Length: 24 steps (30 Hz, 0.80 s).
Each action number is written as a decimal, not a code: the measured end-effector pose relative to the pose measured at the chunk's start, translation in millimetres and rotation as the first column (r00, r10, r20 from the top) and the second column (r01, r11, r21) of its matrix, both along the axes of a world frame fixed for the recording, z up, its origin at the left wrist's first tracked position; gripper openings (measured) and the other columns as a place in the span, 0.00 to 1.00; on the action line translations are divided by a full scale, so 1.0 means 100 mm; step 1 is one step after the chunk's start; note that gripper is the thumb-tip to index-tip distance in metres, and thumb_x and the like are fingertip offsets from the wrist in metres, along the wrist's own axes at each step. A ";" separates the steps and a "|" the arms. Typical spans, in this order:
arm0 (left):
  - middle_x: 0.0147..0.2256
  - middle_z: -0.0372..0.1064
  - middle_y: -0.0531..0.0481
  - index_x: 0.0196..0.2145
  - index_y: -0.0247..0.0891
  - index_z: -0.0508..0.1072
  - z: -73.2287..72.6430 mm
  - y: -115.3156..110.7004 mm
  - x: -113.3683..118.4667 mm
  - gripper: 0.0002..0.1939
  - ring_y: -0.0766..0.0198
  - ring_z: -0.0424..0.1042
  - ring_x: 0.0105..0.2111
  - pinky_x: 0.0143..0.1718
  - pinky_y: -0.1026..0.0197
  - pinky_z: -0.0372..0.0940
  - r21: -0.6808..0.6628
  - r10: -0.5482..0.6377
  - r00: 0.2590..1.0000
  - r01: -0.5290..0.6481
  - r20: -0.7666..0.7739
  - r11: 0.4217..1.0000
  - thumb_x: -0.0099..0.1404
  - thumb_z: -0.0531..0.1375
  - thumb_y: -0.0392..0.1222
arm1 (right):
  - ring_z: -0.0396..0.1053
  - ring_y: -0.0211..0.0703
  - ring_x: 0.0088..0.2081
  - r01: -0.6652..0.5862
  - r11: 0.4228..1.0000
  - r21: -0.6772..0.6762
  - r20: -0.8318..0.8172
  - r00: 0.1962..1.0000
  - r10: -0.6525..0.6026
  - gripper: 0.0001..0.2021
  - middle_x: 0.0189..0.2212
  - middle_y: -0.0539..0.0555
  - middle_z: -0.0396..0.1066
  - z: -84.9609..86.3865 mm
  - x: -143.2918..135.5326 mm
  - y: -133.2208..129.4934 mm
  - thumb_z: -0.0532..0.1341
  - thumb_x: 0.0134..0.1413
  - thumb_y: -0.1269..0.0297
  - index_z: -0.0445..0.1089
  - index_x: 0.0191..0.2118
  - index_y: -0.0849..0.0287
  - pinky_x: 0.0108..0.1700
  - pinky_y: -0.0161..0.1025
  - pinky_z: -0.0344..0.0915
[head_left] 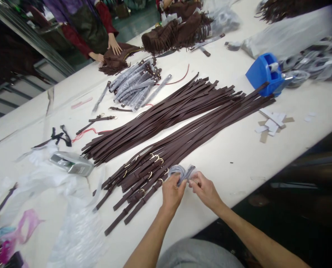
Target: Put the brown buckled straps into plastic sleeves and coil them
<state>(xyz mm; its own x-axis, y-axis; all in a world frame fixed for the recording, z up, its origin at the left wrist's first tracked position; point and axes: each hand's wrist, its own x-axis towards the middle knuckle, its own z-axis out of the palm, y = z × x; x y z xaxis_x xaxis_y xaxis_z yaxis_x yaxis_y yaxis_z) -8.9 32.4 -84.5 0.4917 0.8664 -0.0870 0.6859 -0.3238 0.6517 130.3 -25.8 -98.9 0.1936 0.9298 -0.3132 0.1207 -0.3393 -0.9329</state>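
Observation:
Near the front edge of the table, my left hand (172,190) is closed on a coiled, plastic-wrapped strap (176,170). My right hand (201,186) pinches the strap's free end, close beside the left one. Just left of my hands lie dark brown straps with gold buckles (152,169), their long tails running up to the right. Behind them rests a thick bundle of plain brown straps (155,119). The parts of the strap inside my fingers are hidden.
A blue tape dispenser (266,74) stands at the right, with paper scraps (272,124) below it. Wrapped straps (136,82) are piled behind the bundle. A grey dispenser (72,163) and plastic film (76,219) lie left. Across the table, a person's hands (114,44) touch a brown fringed bag (118,57).

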 end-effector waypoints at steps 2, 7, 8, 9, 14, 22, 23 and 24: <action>0.41 0.70 0.43 0.38 0.37 0.70 -0.16 -0.01 0.04 0.09 0.56 0.68 0.41 0.42 0.55 0.62 0.020 -0.029 0.998 0.030 -0.051 0.999 0.61 0.55 0.41 | 0.69 0.39 0.24 0.026 1.000 -0.003 -0.064 0.998 -0.027 0.08 0.21 0.47 0.69 -0.20 -0.01 -0.09 0.53 0.54 0.58 0.61 0.35 0.57 0.30 0.37 0.67; 0.44 0.69 0.44 0.40 0.38 0.69 -0.26 -0.01 0.07 0.10 0.56 0.67 0.42 0.43 0.54 0.62 0.025 -0.087 0.990 0.090 -0.110 0.996 0.62 0.54 0.41 | 0.71 0.42 0.39 -0.178 0.966 0.187 0.037 0.984 0.174 0.17 0.40 0.56 0.71 -0.44 0.13 -0.27 0.55 0.54 0.65 0.60 0.50 0.58 0.40 0.40 0.70; 0.44 0.69 0.44 0.40 0.38 0.69 -0.25 -0.01 0.07 0.09 0.56 0.67 0.42 0.43 0.54 0.62 0.022 -0.105 0.987 0.109 -0.124 0.994 0.62 0.54 0.41 | 0.71 0.42 0.40 -0.224 0.941 0.253 0.150 0.970 0.190 0.16 0.41 0.56 0.71 -0.45 0.15 -0.28 0.54 0.55 0.67 0.61 0.50 0.57 0.42 0.40 0.69; 0.45 0.68 0.44 0.40 0.38 0.69 -0.24 -0.02 0.07 0.09 0.55 0.67 0.42 0.43 0.54 0.62 0.017 -0.124 0.983 0.128 -0.138 0.992 0.61 0.55 0.40 | 0.71 0.42 0.41 -0.262 0.916 0.305 0.259 0.948 0.185 0.14 0.41 0.56 0.71 -0.46 0.17 -0.28 0.53 0.56 0.68 0.63 0.49 0.56 0.43 0.41 0.69; 0.44 0.68 0.42 0.39 0.37 0.69 -0.25 -0.10 0.02 0.09 0.55 0.66 0.40 0.41 0.51 0.61 -0.014 -0.193 0.966 0.194 -0.172 0.981 0.60 0.54 0.36 | 0.69 0.43 0.41 -0.357 0.858 0.370 0.438 0.881 0.178 0.12 0.41 0.57 0.70 -0.49 0.19 -0.16 0.51 0.57 0.70 0.71 0.40 0.55 0.43 0.42 0.69; 0.41 0.70 0.46 0.43 0.39 0.67 -0.28 -0.11 -0.16 0.14 0.58 0.67 0.41 0.43 0.56 0.61 -0.095 -0.174 0.984 0.170 -0.034 0.981 0.57 0.56 0.34 | 0.69 0.42 0.42 -0.599 0.706 0.378 0.584 0.746 0.320 0.13 0.40 0.57 0.71 -0.51 0.24 0.12 0.50 0.59 0.70 0.69 0.44 0.56 0.44 0.39 0.68; 0.40 0.70 0.47 0.45 0.39 0.65 -0.29 -0.10 -0.17 0.16 0.60 0.68 0.39 0.42 0.58 0.61 -0.109 -0.142 0.990 0.140 -0.012 0.984 0.57 0.56 0.34 | 0.69 0.41 0.42 -0.610 0.697 0.378 0.589 0.739 0.327 0.13 0.40 0.57 0.71 -0.51 0.25 0.13 0.50 0.59 0.70 0.69 0.44 0.56 0.44 0.38 0.68; 0.39 0.71 0.48 0.46 0.39 0.63 -0.30 -0.09 -0.18 0.16 0.62 0.69 0.37 0.39 0.60 0.62 -0.124 -0.104 0.995 0.104 0.007 0.987 0.59 0.55 0.34 | 0.69 0.41 0.41 -0.618 0.690 0.376 0.595 0.732 0.332 0.13 0.40 0.57 0.71 -0.51 0.25 0.13 0.50 0.59 0.71 0.69 0.44 0.57 0.43 0.38 0.68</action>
<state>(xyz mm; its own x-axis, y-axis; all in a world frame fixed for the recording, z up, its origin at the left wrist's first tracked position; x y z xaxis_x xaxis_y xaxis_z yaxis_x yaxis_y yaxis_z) -27.2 23.4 -114.0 0.5785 0.7931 -0.1907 0.6527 -0.3098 0.6914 155.0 -12.5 -149.8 -0.3433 0.9075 0.2422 0.5651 0.4055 -0.7185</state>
